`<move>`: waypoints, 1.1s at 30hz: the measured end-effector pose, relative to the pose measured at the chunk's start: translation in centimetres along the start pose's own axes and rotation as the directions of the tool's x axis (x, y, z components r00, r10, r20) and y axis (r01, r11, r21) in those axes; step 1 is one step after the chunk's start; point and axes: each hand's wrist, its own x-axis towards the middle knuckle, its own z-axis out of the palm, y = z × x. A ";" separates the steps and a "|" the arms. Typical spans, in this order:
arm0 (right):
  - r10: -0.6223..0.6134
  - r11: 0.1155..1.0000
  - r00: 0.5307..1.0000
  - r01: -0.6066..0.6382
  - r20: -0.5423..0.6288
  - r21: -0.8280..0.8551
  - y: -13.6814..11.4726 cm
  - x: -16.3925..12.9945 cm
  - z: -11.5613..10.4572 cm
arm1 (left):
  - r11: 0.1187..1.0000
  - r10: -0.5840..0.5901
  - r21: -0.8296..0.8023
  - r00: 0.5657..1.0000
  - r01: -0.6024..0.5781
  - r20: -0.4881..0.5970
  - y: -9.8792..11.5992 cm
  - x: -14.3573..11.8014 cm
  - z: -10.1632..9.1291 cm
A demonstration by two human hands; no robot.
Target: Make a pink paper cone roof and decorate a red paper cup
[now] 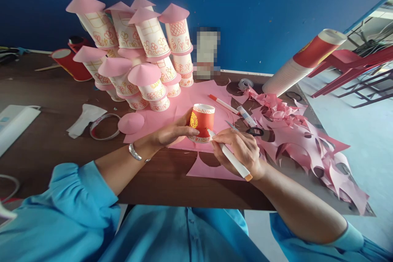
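Left grip (172, 133) round red cup (202, 120), cup towers (138, 53) behind.

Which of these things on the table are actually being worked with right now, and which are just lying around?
In use:
- red paper cup, held in the left hand
- white marker, in the right hand, tip at the cup
- pink paper sheet beneath

Lying about:
- stacked decorated cups with pink cone lids
- loose pink cone
- pink offcuts
- sleeve of unused cups
- second marker
- tape roll
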 end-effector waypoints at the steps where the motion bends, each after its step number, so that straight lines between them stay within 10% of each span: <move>1: 0.000 1.000 1.000 0.000 -0.001 0.000 0.0 0.0 0.0 | 1.000 -0.002 -0.003 1.000 0.002 0.002 0.0 0.0 0.0; 33: -0.042 0.998 0.999 0.042 -0.005 0.046 0.4 0.2 -0.1 | 1.000 -0.012 -0.007 1.000 0.012 0.001 0.5 -0.1 0.3</move>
